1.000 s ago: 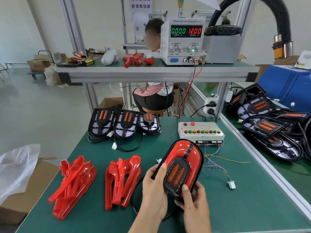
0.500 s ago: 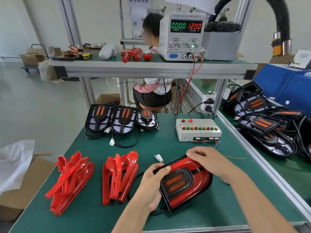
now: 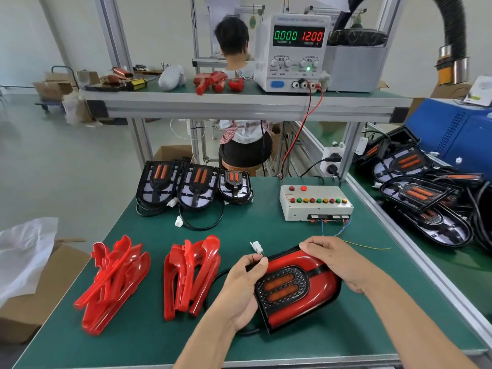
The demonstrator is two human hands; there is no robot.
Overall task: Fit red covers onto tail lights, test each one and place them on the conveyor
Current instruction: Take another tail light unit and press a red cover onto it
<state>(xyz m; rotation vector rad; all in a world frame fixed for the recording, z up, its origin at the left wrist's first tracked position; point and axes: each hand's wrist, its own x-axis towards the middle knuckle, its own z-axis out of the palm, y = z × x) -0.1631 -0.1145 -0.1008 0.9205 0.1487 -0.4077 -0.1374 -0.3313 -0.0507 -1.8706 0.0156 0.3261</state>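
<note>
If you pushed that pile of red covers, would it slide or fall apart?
Probably fall apart: the red covers are loosely stacked at angles, leaning on each other. They look like thin, glossy plastic, so likely light and slippery on the green table.

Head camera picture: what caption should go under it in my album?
Two hands, left hand and right hand, press a red-covered tail light on the green table.

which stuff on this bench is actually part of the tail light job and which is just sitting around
Part of the job:
- covered tail light, held by left hand and right hand
- white connector
- red covers
- uncovered tail lights
- test box
- power supply
- conveyor

Lying about:
- cardboard box
- plastic bag
- blue machine
- extraction hose
</note>
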